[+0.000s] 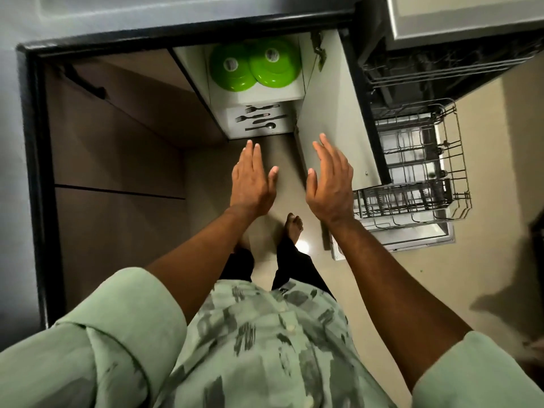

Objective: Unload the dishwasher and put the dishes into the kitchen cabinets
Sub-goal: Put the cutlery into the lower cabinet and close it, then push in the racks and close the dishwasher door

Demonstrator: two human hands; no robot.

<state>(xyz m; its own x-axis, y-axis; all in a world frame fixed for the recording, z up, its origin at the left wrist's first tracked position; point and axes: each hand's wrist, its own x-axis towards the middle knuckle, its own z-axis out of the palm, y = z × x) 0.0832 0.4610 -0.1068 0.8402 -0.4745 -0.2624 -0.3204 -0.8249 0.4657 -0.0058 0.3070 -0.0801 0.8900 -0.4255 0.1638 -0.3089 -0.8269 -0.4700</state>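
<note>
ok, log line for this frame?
left hand: open, empty | right hand: open, empty, near cabinet door | cabinet: green bowls upper shelf, cutlery below | dishwasher rack: out, looks empty

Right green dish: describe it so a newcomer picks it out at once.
Find the open cabinet left of the dishwasher rack. Two green dishes share its upper shelf. The right dish lies nearer the cabinet door, overlapping the left dish.
</note>
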